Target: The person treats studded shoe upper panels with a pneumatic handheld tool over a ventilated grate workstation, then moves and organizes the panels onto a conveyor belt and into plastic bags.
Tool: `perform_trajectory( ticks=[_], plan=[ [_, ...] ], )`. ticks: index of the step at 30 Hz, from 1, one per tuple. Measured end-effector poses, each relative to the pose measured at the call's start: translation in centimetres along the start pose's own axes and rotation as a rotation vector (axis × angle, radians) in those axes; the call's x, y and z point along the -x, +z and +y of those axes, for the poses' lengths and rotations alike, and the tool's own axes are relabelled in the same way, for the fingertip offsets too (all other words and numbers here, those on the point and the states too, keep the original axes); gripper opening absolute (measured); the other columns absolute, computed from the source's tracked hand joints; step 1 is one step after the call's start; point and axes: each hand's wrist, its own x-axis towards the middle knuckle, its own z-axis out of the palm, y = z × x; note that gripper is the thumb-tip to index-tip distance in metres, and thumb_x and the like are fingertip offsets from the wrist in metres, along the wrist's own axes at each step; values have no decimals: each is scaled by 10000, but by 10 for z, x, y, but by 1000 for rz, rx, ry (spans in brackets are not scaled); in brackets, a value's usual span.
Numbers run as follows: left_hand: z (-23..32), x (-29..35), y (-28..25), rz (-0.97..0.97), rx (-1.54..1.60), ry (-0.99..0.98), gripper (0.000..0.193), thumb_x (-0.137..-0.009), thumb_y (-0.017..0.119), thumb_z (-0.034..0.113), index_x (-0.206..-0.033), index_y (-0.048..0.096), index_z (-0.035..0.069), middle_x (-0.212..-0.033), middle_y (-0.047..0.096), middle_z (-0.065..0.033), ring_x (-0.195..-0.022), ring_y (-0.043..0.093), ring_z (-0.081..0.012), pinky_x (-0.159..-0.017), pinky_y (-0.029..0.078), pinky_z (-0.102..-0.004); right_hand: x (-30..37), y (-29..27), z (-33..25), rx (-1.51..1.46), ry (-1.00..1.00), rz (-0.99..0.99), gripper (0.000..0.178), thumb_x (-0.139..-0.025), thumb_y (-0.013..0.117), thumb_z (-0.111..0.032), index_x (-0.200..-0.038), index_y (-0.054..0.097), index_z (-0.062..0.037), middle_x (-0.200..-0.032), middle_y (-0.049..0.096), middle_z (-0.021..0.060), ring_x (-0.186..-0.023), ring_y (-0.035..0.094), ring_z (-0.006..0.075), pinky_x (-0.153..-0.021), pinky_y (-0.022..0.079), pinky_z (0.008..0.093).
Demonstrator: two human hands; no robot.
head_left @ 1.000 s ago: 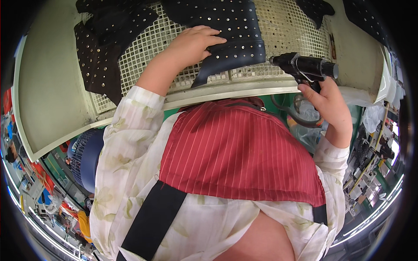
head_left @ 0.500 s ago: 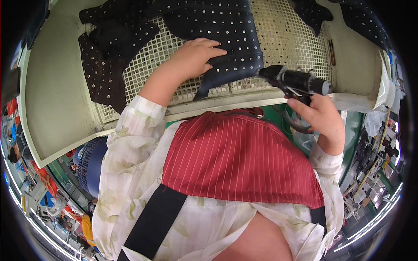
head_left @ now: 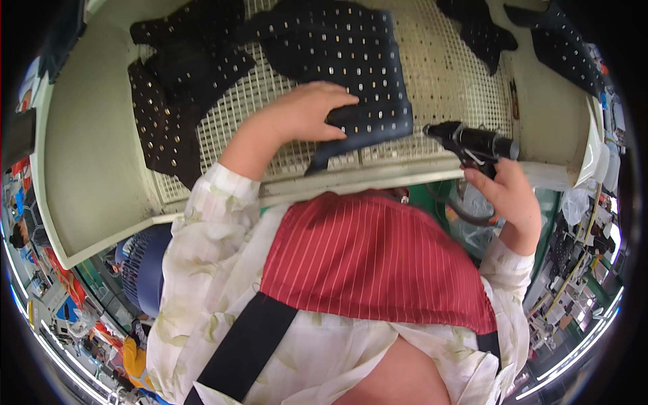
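Gripping the black pistol-grip gun [head_left: 480, 142] by its handle, our right hand [head_left: 511, 192] curls closed near the front edge of the grid-topped bench [head_left: 442, 57]. Our left hand [head_left: 310, 113], fingers loosely spread, grasping nothing, rests on the dark studded panel [head_left: 337, 50] beside that edge.

Pale bench [head_left: 94, 162] with grid top [head_left: 442, 64], bright tube lights [head_left: 587, 331], cluttered workshop [head_left: 567, 283] either side

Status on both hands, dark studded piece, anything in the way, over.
Left hand open, lying partly on dark studded piece. Right hand gripping black pistol-shaped tool, tip apart from piece. Nothing visible between tip and piece.
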Motion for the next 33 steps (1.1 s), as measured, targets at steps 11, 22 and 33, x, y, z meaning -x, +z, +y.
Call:
perform_trajectory(
  ticks=[11, 22, 33],
  plan=[
    [-54, -45, -59, 477, -776, -239, 427, -806, 530, 109, -1227, 502, 178, -1167, 547, -72, -1151, 466, -257, -1011, 291, -472, -44, 11, -30, -284, -129, 230, 280, -825, 630, -127, -1056, 560, 15, -811, 595, 25, -726, 476, 95, -676, 426, 254],
    [-68, -52, -45, 381, -652, -391, 381, -802, 469, 82, -1164, 561, 159, -1085, 594, -77, -982, 557, -254, -823, 466, -374, -128, 2, -71, -235, -169, 304, 343, -813, 616, -119, -1117, 523, 11, -876, 606, 58, -780, 517, 114, -737, 430, 248],
    [-78, -52, -45, 407, -591, -413, 364, -769, 530, 103, -1131, 570, 103, -1119, 582, -145, -998, 567, -302, -832, 458, -404, -207, 34, -92, -120, -342, 280, 351, -806, 608, -186, -1064, 528, 36, -861, 626, 171, -791, 606, 259, -731, 458, 316]
  ],
)
